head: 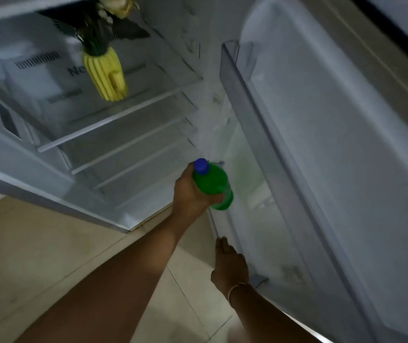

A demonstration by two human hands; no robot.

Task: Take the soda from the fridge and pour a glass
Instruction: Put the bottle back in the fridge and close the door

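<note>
From the head camera, the left hand (193, 191) is clenched around a green plastic soda bottle with a blue cap (214, 185), held in the gap between the white fridge's bare shelves (113, 120) and its open door (334, 149). The right hand (230, 266) lies flat, fingers extended, against the door's lower inner edge above the tiled floor (49, 243).

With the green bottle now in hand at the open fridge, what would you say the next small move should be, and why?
Probably draw the left hand back, bringing the green bottle clear of the fridge door, so the right hand can swing it shut. The bottle is gripped, its blue cap on, beside the door shelves, and the right hand rests on the door's lower edge. No glass is in view.
</note>
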